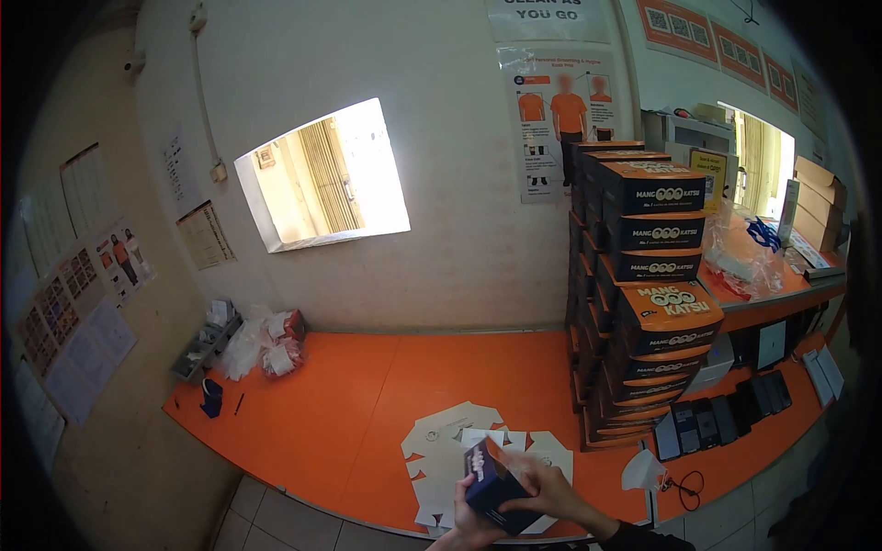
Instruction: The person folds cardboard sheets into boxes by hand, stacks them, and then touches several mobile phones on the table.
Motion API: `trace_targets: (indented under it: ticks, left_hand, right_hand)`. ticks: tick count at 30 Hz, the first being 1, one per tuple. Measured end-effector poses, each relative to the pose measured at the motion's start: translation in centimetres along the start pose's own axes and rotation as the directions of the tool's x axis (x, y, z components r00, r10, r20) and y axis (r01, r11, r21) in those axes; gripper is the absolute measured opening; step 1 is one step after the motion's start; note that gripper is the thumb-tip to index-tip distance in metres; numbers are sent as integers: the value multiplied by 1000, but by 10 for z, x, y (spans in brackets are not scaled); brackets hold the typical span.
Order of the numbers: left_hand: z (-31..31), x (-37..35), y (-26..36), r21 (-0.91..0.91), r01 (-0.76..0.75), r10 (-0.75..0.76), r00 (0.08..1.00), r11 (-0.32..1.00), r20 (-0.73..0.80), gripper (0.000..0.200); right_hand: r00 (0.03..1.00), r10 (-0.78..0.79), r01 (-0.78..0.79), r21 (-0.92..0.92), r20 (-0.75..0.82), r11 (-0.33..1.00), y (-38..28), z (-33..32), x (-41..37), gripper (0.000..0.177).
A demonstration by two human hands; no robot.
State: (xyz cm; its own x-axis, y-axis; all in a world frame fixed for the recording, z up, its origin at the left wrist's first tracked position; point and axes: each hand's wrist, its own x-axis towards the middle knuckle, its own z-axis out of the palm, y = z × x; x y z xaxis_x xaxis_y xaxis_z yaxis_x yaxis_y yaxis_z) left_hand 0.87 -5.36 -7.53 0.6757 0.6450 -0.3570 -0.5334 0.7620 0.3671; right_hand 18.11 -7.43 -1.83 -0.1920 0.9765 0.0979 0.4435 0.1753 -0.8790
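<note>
A small dark blue and orange cardboard box is held tilted above the front edge of the orange table. My left hand grips its left side from below. On the right side, my right hand has its thumb against the box, and its fingers, smeared by motion, lie over the top edge. Beneath the box, flat unfolded white carton blanks with cut tabs are spread on the table. Parts of the blanks are hidden by my hands and the box.
Tall stacks of folded orange and dark blue boxes stand to the right. Dark phone-like devices, a white face mask and a black cord lie beyond them. Plastic bags, a grey tray and a tape dispenser sit left.
</note>
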Motion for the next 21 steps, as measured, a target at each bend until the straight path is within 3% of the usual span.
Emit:
trace_targets:
  ticks: [2, 4, 6, 7, 8, 10, 12, 13, 16, 17, 18, 20, 21]
  left_hand:
    - [0, 4, 1, -18, -109, 108, 994, 994, -30, 74]
    - [-17, 6, -3, -128, -104, 116, 989, 986, 90, 68]
    - [-33, 5, -14, -246, -84, 134, 972, 966, 193, 64]
    - [-23, 2, -32, 8, -172, 172, 984, 985, -51, 56]
    - [-34, 3, -57, 291, -207, 276, 936, 934, -219, 46]
    - [-27, -7, -37, 682, -181, 369, 919, 708, -139, 39]
    - [-19, 2, -33, 833, -299, 521, 853, 465, 16, 43]
    - [-18, -3, -34, 885, -326, 572, 816, 332, 85, 47]
    - [24, -17, -22, 986, -167, 519, 842, -11, 149, 58]
    - [5, -9, -25, 960, -267, 543, 796, -82, 268, 60]
    - [-2, -1, -22, 906, -351, 509, 839, 238, 191, 62]
    - [-14, 10, -19, 520, -359, 364, 926, 775, 95, 65]
    - [-24, 15, -26, 839, -362, 436, 884, 407, 170, 74]
  right_hand:
    - [932, -327, 326, -35, -153, 945, -7, 14, -10, 40]
    - [900, -393, 376, -122, -187, 919, 13, 4, -17, 29]
    - [812, -319, 323, -78, -489, 943, 15, -6, 2, 35]
    - [806, -191, 66, -237, -561, 969, 12, 5, 7, 44]
    - [932, -46, 130, 211, -360, 969, 48, 27, 12, 55]
    - [946, -61, 76, 35, -319, 996, 46, 29, -3, 65]
    - [967, 151, -160, -29, -204, 987, 17, 28, -23, 67]
    - [940, 46, -128, -225, -338, 966, 1, 38, -28, 41]
    - [946, 193, -178, 80, -260, 981, 41, 50, -24, 54]
    - [960, 158, -145, 75, -232, 987, 44, 44, -26, 54]
    - [955, 152, -129, 104, -255, 986, 45, 40, -27, 54]
    - [943, 147, -100, 166, -299, 981, 39, 34, -29, 55]
    - [937, 144, -151, 2, -320, 988, 31, 39, -30, 55]
